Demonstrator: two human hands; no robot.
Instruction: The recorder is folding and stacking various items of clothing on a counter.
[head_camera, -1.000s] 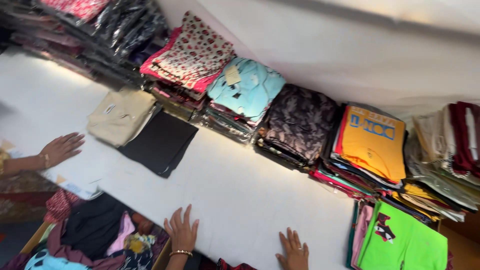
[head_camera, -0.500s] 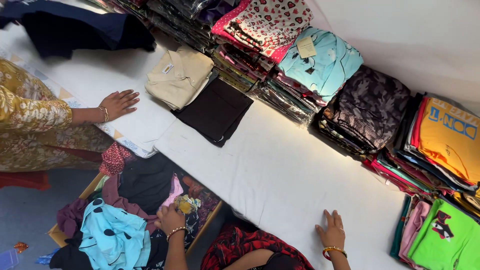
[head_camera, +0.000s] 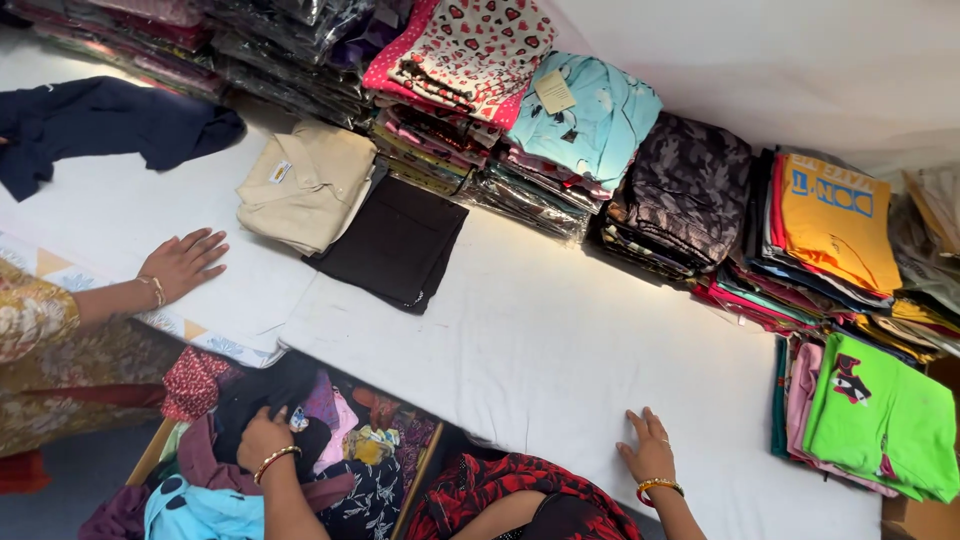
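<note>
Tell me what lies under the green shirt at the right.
The green shirt tops a small stack: pink folded clothes and a dark green edge show beneath. Anything lower is covered.

The left hand (head_camera: 262, 437) reaches down and forward, fingers curled under in a loose grip, a bangle at the wrist. The right hand (head_camera: 648, 449) lies flat, palm down, fingers spread and pointing forward, bangles circling its wrist
</note>
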